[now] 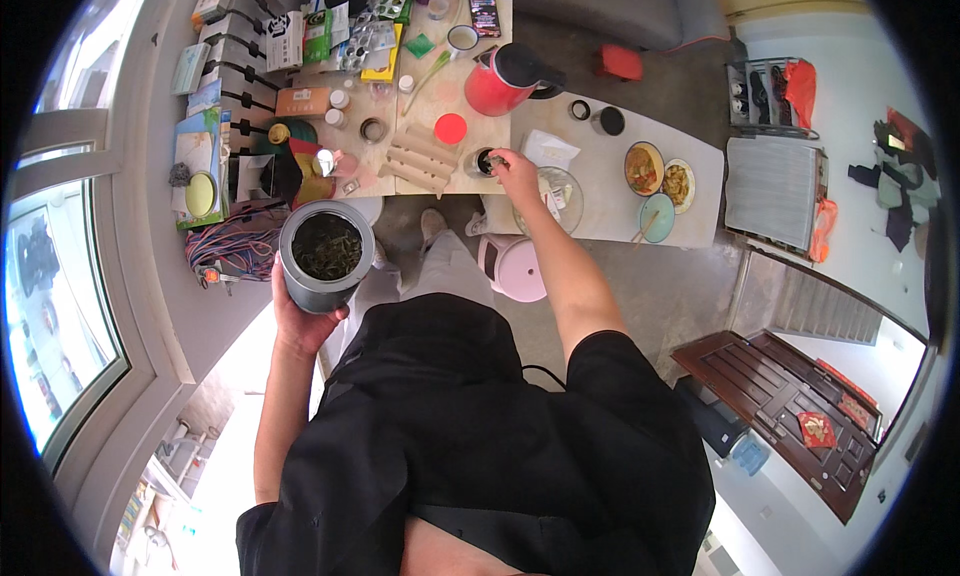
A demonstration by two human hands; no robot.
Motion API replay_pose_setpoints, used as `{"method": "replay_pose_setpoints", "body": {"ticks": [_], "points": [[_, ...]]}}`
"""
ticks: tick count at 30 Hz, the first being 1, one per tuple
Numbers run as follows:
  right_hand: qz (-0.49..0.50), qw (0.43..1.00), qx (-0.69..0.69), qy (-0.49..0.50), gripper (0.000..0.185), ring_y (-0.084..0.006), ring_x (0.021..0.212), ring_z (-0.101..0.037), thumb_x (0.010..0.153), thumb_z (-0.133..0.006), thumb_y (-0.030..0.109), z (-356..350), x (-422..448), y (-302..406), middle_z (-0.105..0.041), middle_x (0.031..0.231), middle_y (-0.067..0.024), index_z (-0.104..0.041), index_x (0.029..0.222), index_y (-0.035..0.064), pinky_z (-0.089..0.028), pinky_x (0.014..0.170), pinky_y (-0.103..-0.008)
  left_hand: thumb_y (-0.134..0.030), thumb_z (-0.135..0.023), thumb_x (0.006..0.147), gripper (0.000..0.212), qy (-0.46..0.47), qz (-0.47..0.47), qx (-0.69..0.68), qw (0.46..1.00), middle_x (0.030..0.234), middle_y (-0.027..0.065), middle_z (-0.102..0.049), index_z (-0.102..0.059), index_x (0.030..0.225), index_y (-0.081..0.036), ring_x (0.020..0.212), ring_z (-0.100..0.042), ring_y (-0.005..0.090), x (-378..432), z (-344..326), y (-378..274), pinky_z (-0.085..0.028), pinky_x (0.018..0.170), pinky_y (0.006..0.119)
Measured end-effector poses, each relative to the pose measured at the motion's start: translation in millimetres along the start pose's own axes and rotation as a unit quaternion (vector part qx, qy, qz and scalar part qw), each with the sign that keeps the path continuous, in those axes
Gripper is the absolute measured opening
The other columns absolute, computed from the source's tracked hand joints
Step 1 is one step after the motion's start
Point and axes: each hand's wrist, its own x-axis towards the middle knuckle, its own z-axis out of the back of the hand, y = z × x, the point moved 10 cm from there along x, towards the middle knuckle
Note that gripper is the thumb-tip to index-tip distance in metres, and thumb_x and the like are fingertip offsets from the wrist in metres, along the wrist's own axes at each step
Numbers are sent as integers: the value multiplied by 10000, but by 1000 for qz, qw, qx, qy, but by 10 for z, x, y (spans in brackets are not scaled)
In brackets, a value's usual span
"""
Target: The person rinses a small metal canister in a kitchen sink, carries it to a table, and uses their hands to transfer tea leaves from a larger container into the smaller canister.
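Note:
My left hand [306, 321] holds a dark grey canister [322, 294] from below, off the table's front left. Dried leaves, apparently tea [328, 252], lie inside the canister. My right hand [513, 174] pinches a small bunch of similar leaves at the mouth of a dark-mouthed cup [480, 163] near the table's front edge. Behind the cup lies a round red lid [451, 128], and farther back stands a red kettle [501, 80] with a black lid and handle. A grey corrugated cardboard piece [421, 158] lies left of the cup.
A glass plate [574, 201] and white paper [551, 149] lie right of the cup. Farther right are food bowls [643, 168], a green bowl [657, 219] and a black-mouthed cup [608, 121]. Medicine boxes [284, 41] crowd the back left. A pink stool [519, 268] stands below the table.

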Motion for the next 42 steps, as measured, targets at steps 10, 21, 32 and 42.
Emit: {"method": "replay_pose_setpoints", "body": {"ticks": [10,21,32,42], "points": [[63,955,-287,34,297,-361,1021,-648,862,-587,64,-262,49,202,-665,1039,-167,-710,1123,136,-533,866,-460,-738,-356,941,831,-13,-16,-20,1000,1377,185,-551,-358,1516,-138,1210,-587,402,18,50,30,-598,490,340],[16,898,-424,117,212,-368,1000,-689,896,-528,91,-489,96,241,-707,1053,-208,-693,1029,73,-558,855,-477,-738,-332,950,826,-30,-29,-17,999,1378,187,-555,-361,1516,-136,1202,-600,399,-35,168,39,-592,485,325],[55,911,-400,77,201,-354,1027,-674,921,-547,188,-361,106,166,-682,1087,-158,-720,989,112,-549,857,-477,-754,-325,942,841,-16,-12,-11,1000,1390,182,-553,-354,1522,-146,1207,-600,403,-1,106,71,-584,488,315],[7,935,-352,51,158,-355,966,-676,893,-623,208,-182,93,296,-708,1019,-153,-722,995,139,-543,811,-480,-760,-318,940,841,-17,-9,-8,1000,1400,173,-546,-356,1520,-153,1212,-598,400,3,140,104,-582,491,313]]}}
